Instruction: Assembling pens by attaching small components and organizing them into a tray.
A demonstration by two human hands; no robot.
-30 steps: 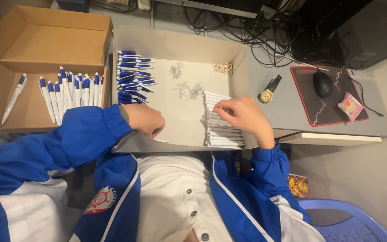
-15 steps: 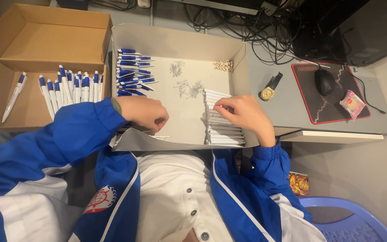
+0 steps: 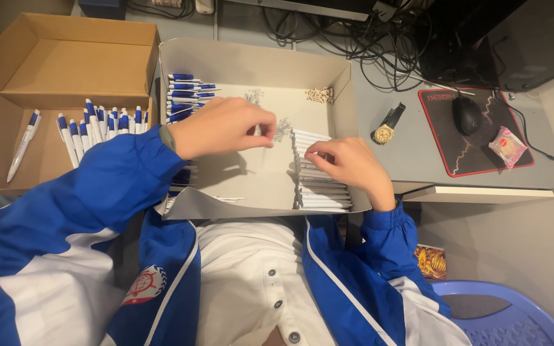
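Here, the desk [image 3: 411, 160] carries two cartons side by side: an open brown box [image 3: 65, 64] at nine o'clock, with blue-and-white pens [image 3: 97, 125] lying in a rough row on its floor, and a grey tray [image 3: 258, 61] at the centre, seemingly the sorting bay, since its contents are kept in separate groups. Blue clips [image 3: 187, 90] sit stacked at the tray's ten o'clock corner, white barrels [image 3: 318, 186] are ranked along its three o'clock wall, and small springs [image 3: 319, 95] lie heaped at one o'clock, each kind within easy reach. At three o'clock on the desk lie a mouse mat [image 3: 447, 160] with a mouse [image 3: 466, 114] and a wrapped sweet [image 3: 508, 146], and nearer the tray a watch [image 3: 387, 127]. The left hand [image 3: 222, 127] hovers over the tray's middle, wrist bent, fingers curled shut and pinching something too small to make out. The right hand [image 3: 354, 168] rests palm-down on the barrels, fingers bent and closing on one at the top of the stack.
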